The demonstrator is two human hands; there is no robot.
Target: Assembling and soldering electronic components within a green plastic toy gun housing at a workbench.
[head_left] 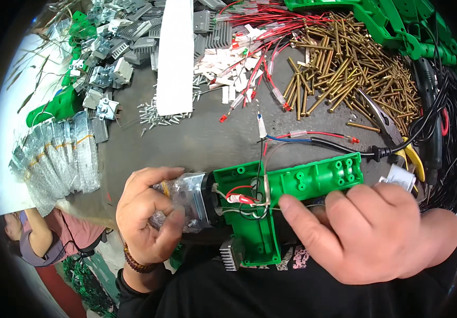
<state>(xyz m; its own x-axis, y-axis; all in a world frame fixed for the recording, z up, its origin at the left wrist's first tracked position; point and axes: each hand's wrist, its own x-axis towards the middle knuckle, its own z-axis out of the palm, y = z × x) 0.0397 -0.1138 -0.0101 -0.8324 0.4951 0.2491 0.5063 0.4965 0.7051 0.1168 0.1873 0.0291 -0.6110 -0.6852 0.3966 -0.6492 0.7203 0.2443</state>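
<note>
**Green shell held open across my lap edge**

My left hand [151, 214] is closed around the metal block [199, 199] at the shell's front end, which sits in a clear bag; gripping there keeps the whole piece from turning. My right hand [366, 233] lies over the handle end of the green shell [302, 183], fingers curled on it, with the thumb [297, 214] stretched along the lower edge toward the wires [244, 199]. The thumb looks to be pressing the thin leads down so they stay inside the cavity.

The shell lies open side up, between my two hands, at the near edge of the table [207, 138], so the red and white wires and the screw posts face me. A black cord [339, 146] runs out of its far end toward the pliers [398, 138], within easy reach of my right hand.

Farther back are a heap of brass screws [345, 69], red leads [271, 26], a white strip [175, 53], small silver screws [157, 116] and grey heat sinks [133, 37].
</note>
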